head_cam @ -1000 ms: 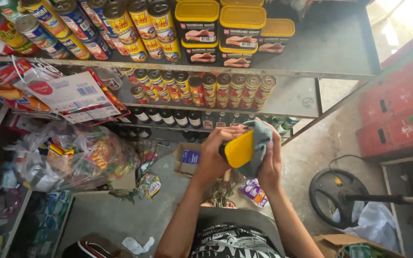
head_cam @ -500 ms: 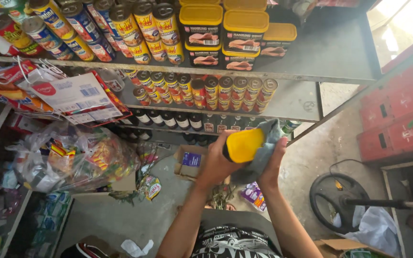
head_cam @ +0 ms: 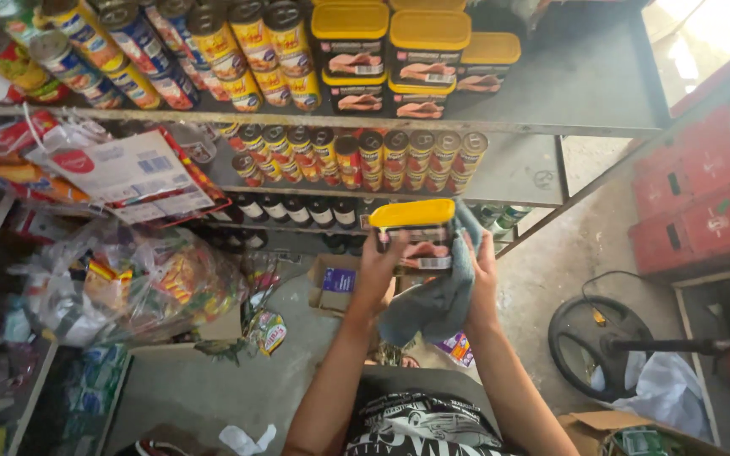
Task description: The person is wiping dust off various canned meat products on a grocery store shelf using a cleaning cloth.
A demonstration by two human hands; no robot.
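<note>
Cramped shop aisle, concrete floor (head_cam: 213, 388) below. Nearest, left hand (head_cam: 378, 270) curled round yellow-lidded tin (head_cam: 416, 236), held upright at chest height before the shelves (head_cam: 517, 169). Right hand (head_cam: 482, 279) pressed flat through grey cloth (head_cam: 433, 308) against tin's side, seemingly for wiping. Beyond, rows of cans (head_cam: 356, 156); higher, matching stacked tins (head_cam: 390, 51).

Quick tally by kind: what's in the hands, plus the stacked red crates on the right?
yellow-lidded tin, in hand: 1
grey cloth, in hand: 1
red crates, stacked: 2
Total: 4
</note>
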